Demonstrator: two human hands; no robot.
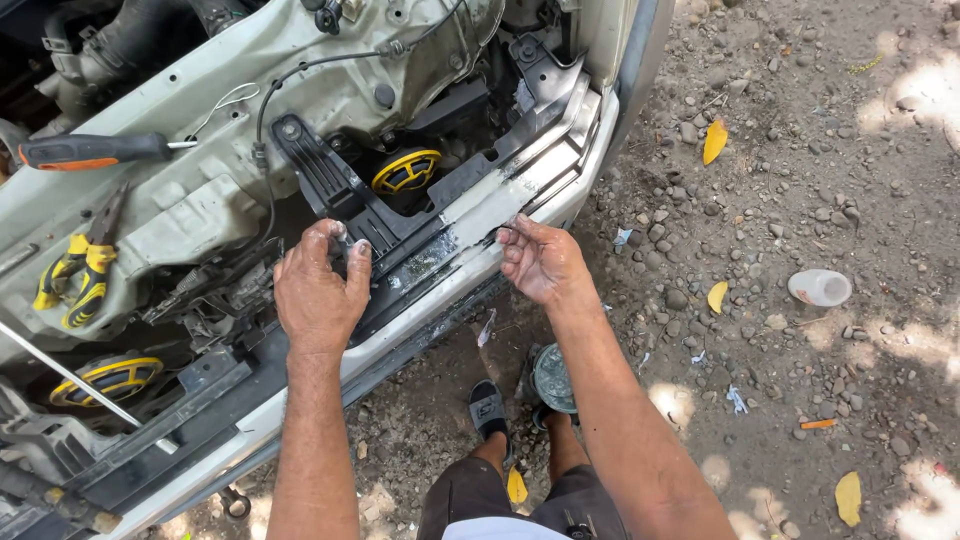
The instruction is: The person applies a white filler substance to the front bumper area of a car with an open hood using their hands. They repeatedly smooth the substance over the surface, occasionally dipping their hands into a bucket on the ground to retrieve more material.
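Here, left hand [318,285] open on black bracket [345,205], right hand [540,262] pinching white bumper strip [490,205].

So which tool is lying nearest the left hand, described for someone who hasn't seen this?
Start at the pale metal car front with its bumper off. Up and left of the left hand lie pliers on the metal. Their yellow grips set them apart from the orange-and-black screwdriver.

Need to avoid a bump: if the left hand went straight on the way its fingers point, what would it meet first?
Probably the black plastic bracket just beyond the left hand, whose fingertips already rest at its lower edge; depth is hard to judge.
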